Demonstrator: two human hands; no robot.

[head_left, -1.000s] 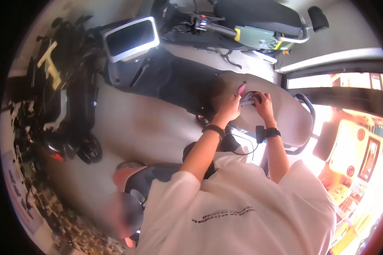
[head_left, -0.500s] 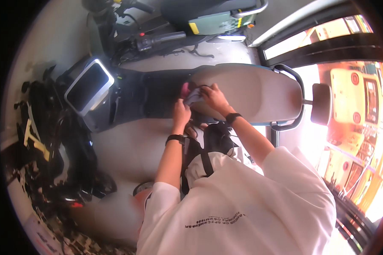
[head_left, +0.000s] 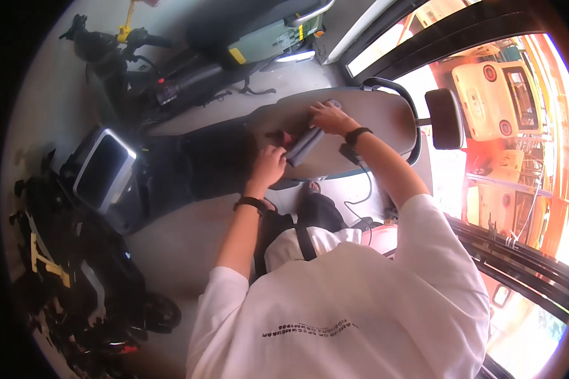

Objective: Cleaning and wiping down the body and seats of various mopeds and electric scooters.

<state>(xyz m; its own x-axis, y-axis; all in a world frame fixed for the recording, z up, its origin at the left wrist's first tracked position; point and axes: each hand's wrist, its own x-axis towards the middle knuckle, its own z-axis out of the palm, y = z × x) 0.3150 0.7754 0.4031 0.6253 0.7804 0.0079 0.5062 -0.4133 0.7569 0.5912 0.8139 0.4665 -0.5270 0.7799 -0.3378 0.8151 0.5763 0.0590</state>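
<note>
A grey cloth point(head_left: 306, 146), folded into a long narrow strip, lies slantwise on the brown seat point(head_left: 379, 120) of an electric scooter. The fingers of my left hand point(head_left: 270, 165) are curled at its near end. My right hand point(head_left: 330, 119) grips its far end, fingers bent down over it. Between my hands, a small dark red piece point(head_left: 287, 138) shows beside the strip; I cannot tell whether it belongs to the cloth. Both wrists wear black bands.
The scooter's display point(head_left: 105, 169) is at the left, its padded backrest point(head_left: 445, 119) at the right. A small black box point(head_left: 349, 153) with a cable hangs by the seat's near edge. Another scooter point(head_left: 265, 47) stands beyond. More black scooters point(head_left: 101, 252) crowd the left.
The cloth was bunched between my close-together hands; now it is stretched into a strip lower on the seat. My right hand has moved farther from the left. The whole view has shifted.
</note>
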